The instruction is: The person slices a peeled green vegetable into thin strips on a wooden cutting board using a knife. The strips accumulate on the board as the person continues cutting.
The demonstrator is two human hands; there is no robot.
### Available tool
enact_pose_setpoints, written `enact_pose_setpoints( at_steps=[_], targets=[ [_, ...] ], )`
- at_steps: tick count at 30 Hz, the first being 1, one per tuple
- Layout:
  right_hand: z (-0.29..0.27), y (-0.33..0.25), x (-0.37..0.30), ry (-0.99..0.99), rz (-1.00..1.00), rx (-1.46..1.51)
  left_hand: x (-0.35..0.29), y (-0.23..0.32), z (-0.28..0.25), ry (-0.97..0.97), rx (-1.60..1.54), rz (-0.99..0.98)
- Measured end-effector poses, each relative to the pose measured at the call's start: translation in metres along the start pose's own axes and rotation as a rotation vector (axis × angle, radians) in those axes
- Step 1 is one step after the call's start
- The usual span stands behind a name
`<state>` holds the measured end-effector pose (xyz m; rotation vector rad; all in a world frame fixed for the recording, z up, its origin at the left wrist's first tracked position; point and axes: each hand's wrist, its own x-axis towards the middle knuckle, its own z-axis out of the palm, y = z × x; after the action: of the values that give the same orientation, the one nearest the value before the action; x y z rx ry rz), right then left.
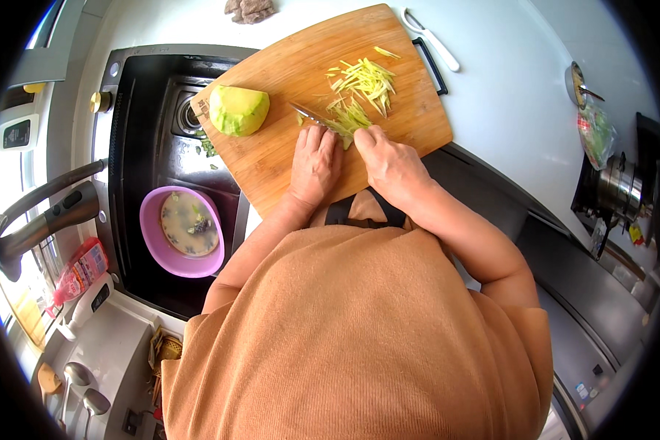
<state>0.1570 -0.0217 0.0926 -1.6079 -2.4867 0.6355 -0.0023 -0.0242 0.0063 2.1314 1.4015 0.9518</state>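
Observation:
My right hand (390, 160) is closed around the handle of a kitchen knife (309, 114), whose blade points to the upper left, low over the wooden cutting board (301, 62). Beside the blade, my left hand (316, 163) presses down with its fingers bent and together on pale green vegetable slices (299, 121); most of what lies under them is hidden. Thin green shreds (369, 81) are heaped beyond the knife, and some lie right against it. On the board's left part rests a large peeled green chunk (239, 111), cut flat on one side.
The board overlaps a black sink (136, 95) holding a purple basin (154, 242) of cloudy water. A white-handled peeler (434, 45) lies beyond the board. A brown cloth (249, 9) is at the far edge. The faucet (73, 209) and a pink bottle (83, 271) stand left.

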Motion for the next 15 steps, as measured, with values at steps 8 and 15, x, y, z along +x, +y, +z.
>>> enact_pose_setpoints(
  at_steps=[8, 15],
  targets=[
    [-0.001, 0.010, 0.002, 0.112, 0.070, 0.106, 0.000, 0.000, 0.004, 0.071, -0.030, -0.002],
    [-0.018, 0.004, -0.014, 0.008, 0.008, 0.069, -0.001, -0.002, 0.003, 0.040, -0.020, -0.006]
  ],
)
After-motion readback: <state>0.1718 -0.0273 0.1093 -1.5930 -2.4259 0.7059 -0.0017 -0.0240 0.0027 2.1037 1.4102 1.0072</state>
